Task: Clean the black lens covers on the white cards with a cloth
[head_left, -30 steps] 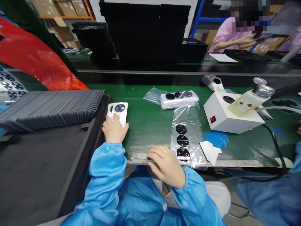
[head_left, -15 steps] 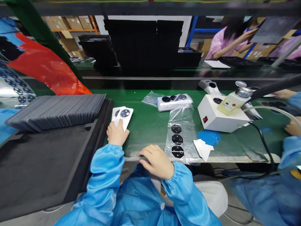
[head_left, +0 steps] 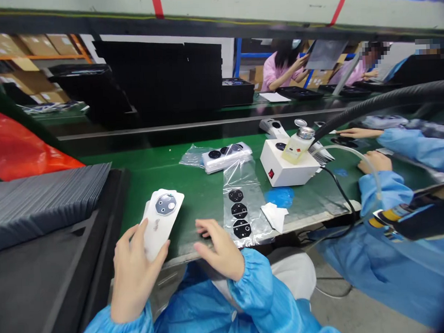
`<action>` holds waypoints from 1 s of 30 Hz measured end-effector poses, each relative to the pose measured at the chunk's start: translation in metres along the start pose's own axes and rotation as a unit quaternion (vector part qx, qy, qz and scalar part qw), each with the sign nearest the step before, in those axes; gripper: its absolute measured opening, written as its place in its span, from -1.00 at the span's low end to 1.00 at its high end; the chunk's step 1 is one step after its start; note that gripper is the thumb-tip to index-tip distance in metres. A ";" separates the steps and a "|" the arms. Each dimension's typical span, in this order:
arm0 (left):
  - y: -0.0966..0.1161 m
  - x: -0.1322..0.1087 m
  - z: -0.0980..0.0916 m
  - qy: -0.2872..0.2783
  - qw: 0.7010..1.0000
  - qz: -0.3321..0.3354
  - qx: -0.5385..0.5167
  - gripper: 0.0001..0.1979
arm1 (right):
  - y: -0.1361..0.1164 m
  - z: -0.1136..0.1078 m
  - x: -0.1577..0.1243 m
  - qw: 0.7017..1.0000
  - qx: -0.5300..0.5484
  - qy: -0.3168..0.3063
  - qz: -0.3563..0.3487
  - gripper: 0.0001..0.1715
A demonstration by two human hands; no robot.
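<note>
White phone back panels [head_left: 159, 234], at least two overlapping, are gripped between the thumb and fingers of my left hand [head_left: 133, 269]. A round dark camera area with light spots shows at the top panel's upper end. My right hand [head_left: 223, 251] hovers by the table's front edge with its fingers apart and holds nothing that I can see. To its right lies a clear plastic sheet [head_left: 227, 183] bearing several black octagonal pieces [head_left: 239, 210]. Behind the sheet rests a plastic-wrapped white stack [head_left: 222, 162] with dark round areas on top.
A black tray [head_left: 33, 285] with a row of grey dividers [head_left: 59, 201] stands left. At right are a white box [head_left: 289, 169], a pump bottle [head_left: 297, 145], a white cloth [head_left: 275, 216], a blue film [head_left: 280, 197] and a black hose [head_left: 387, 100]. A co-worker's hands [head_left: 376, 162] are further right.
My left hand has lifted the white panels from the table and brought them nearer to me. My right hand has spread its fingers. The view has shifted to the right.
</note>
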State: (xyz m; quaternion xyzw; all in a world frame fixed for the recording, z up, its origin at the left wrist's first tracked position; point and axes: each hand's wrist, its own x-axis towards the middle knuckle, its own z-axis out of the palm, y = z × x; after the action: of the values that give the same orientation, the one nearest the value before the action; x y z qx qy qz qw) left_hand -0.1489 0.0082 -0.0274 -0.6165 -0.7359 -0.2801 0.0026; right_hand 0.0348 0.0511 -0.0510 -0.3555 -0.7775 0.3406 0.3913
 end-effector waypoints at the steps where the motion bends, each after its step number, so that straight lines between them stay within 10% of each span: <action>1: 0.011 -0.005 0.000 0.005 1.000 0.011 -0.014 -0.36 | 0.000 -0.002 0.001 0.999 0.033 0.025 0.014 -0.43; 7: 0.068 -0.033 0.017 -0.177 0.956 0.057 -0.229 -0.06 | -0.010 -0.041 -0.015 0.952 0.213 0.184 0.119 -0.70; 12: 0.100 -0.023 0.031 -0.393 0.697 -0.085 -0.594 -0.30 | -0.018 -0.073 -0.048 0.948 0.232 0.150 0.159 -0.68; 15: 0.120 -0.027 0.039 -0.418 0.610 -0.170 -0.651 -0.45 | -0.019 -0.082 -0.062 0.955 0.043 0.250 0.154 -0.52; 19: 0.138 -0.036 0.039 -0.426 0.582 -0.210 -0.661 -0.39 | -0.023 -0.095 -0.071 0.897 -0.283 0.336 0.057 -0.51; 25: 0.147 -0.034 0.020 -0.404 0.510 -0.309 -0.693 -0.20 | -0.027 -0.099 -0.076 0.897 -0.360 0.252 -0.051 -0.56; 30: 0.143 -0.036 0.025 -0.404 0.554 -0.319 -0.654 -0.23 | -0.028 -0.097 -0.072 0.883 -0.392 0.249 -0.064 -0.61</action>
State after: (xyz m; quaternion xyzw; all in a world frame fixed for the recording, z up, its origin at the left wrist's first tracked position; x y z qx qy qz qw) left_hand -0.0016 -0.0025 -0.0021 -0.2215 -0.4220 -0.3880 -0.7889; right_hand 0.1409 0.0024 -0.0097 -0.5023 -0.7458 -0.1174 0.4215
